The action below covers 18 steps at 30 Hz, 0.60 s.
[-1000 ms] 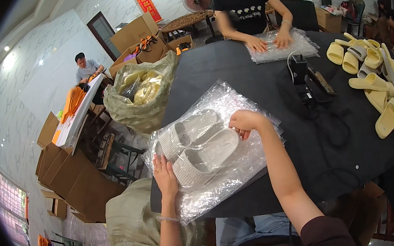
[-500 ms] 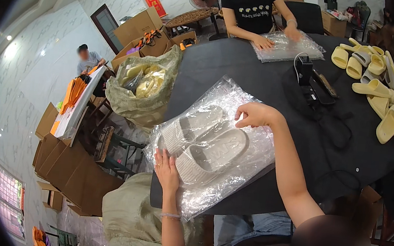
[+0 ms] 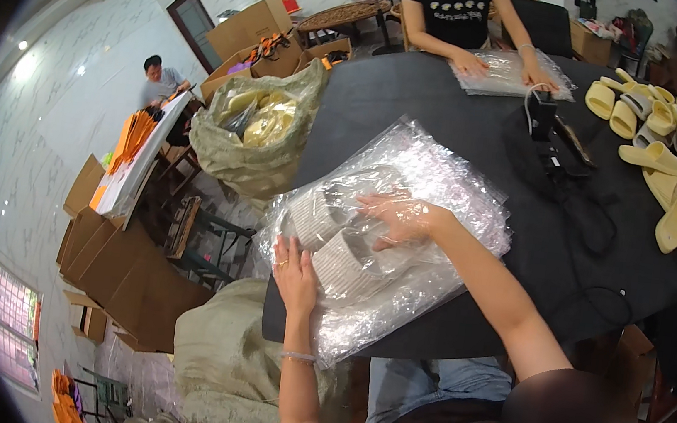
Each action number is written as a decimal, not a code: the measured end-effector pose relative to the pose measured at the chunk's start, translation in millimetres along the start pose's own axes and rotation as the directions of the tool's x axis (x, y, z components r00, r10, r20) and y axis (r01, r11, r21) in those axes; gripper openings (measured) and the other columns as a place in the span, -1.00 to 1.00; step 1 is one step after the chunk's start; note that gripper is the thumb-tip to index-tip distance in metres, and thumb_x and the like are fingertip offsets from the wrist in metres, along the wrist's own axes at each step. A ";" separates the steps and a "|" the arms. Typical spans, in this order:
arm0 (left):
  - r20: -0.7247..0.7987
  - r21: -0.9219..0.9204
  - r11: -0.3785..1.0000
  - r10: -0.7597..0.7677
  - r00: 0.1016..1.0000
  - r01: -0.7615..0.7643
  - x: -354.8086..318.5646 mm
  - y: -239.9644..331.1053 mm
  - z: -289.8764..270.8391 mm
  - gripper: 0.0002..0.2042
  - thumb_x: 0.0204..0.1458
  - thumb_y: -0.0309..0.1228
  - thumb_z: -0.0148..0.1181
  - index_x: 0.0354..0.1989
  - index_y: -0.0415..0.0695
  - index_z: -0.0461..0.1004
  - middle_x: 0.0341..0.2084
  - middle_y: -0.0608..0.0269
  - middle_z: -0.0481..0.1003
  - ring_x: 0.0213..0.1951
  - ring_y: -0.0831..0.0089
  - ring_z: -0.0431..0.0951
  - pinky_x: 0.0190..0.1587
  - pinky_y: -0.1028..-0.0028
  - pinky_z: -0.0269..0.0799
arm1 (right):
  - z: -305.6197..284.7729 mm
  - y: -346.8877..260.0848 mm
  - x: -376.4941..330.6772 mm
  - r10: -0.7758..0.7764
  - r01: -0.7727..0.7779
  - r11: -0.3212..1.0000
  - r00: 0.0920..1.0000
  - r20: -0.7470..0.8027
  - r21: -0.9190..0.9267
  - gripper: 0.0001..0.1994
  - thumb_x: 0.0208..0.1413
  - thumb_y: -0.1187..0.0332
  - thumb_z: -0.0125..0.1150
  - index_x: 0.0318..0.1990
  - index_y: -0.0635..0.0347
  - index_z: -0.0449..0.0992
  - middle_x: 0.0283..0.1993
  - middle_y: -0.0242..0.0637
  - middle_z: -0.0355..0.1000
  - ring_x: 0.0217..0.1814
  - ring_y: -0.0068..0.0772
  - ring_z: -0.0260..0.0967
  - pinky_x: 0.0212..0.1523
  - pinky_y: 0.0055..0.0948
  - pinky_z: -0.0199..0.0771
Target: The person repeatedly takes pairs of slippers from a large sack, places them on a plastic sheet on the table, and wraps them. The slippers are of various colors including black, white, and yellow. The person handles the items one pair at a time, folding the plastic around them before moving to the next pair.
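A pair of light grey slide slippers (image 3: 349, 264) with ribbed straps lies in a clear plastic bag, on a stack of clear plastic bags (image 3: 467, 184). My left hand (image 3: 294, 277) rests flat by the toe end of the nearer slipper, its fingers stretched over the bag's edge. My right hand (image 3: 398, 218) reaches across the slippers' heel ends with its fingers spread. Shiny film lies over part of that hand; whether all of it is inside the bag I cannot tell.
A black table (image 3: 377, 91) bears a black device with cables (image 3: 542, 122) and a heap of yellow and grey slippers (image 3: 657, 160) at right. Across it a co-worker's hands (image 3: 466, 61) press on more clear bags (image 3: 504, 73). A woven sack (image 3: 248, 159) stands left, near cardboard boxes (image 3: 127, 275).
My right hand has moved left and down from the bag's upper edge onto the slippers, and its fingers have spread. My left hand stays on the bag. The co-worker's hands have shifted on their bags.
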<state>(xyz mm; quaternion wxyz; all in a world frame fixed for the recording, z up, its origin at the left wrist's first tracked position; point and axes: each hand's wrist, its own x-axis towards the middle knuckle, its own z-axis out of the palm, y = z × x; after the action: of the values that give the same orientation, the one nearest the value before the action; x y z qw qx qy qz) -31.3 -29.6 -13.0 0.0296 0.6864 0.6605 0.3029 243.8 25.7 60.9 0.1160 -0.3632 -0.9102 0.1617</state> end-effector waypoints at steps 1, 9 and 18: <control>-0.001 0.007 1.000 -0.002 1.000 0.002 0.3 -1.4 -0.1 -0.53 0.23 -0.20 -0.20 0.27 -0.12 0.17 0.35 0.11 -0.04 0.37 0.17 -0.09 0.31 0.12 -0.14 | 1.8 -9.8 4.6 0.012 -0.011 0.994 1.000 0.015 -0.105 -0.26 -0.04 0.11 0.29 0.30 0.08 0.13 0.43 -0.25 -0.09 0.45 -0.11 -0.13 0.42 -0.05 -0.24; 0.005 -0.079 0.997 -0.011 1.000 0.012 4.1 1.9 0.7 -0.47 0.24 -0.13 -0.26 0.31 -0.19 0.07 0.35 0.06 -0.03 0.38 0.15 -0.10 0.33 0.13 -0.20 | 30.9 -16.3 46.1 -0.104 0.082 0.979 0.988 -0.114 -0.187 -0.62 0.03 0.21 0.15 0.03 0.06 0.41 0.01 -0.27 0.40 0.03 -0.15 0.32 0.11 -0.16 0.20; 0.066 0.221 0.973 -0.088 0.994 0.072 -1.5 3.3 3.7 -0.31 0.18 0.08 -0.25 0.33 -0.21 0.01 0.33 -0.08 -0.04 0.37 0.11 -0.11 0.34 0.15 -0.21 | -45.9 94.4 -28.5 0.196 -0.243 0.928 0.963 -0.187 -0.281 -0.78 -0.14 0.40 0.16 -0.25 0.11 0.54 -0.19 -0.14 0.47 -0.07 -0.04 0.38 -0.02 -0.14 0.35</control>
<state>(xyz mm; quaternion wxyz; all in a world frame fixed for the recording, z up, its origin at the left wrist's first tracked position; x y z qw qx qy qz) -26.6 -30.0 -15.2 -0.0091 0.6692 0.7152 0.2013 338.0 80.0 64.8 0.1108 -0.4880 -0.8658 0.0042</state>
